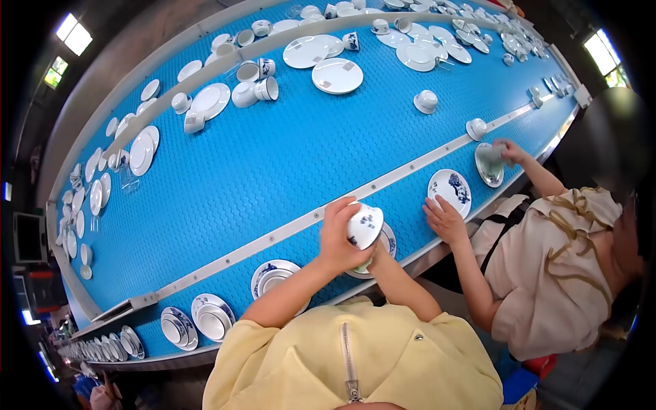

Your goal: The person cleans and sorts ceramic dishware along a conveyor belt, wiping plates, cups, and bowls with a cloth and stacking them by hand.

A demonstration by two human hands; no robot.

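Note:
My left hand (336, 237) is closed around a small white bowl (366, 226) with blue decoration. The bowl is tilted, its patterned outer side showing. Just below it is my right hand (380, 260), its fingers hidden behind the bowl and my left hand. A pale green thing (362, 268) shows beneath my hands, too covered to name. Partly hidden by the bowl and my hands, a blue-rimmed plate (389, 240) lies on the near blue belt. To my left, a stack of blue-patterned dishes (275, 272) stands on the same belt.
A metal rail (272, 238) divides the near lane from the wide blue belt (273, 157), which carries scattered plates and cups. At right, a co-worker's hand (447, 221) touches a patterned plate (451, 188); their other hand (512, 152) holds a dish (489, 166). More stacks (179, 328) line the left.

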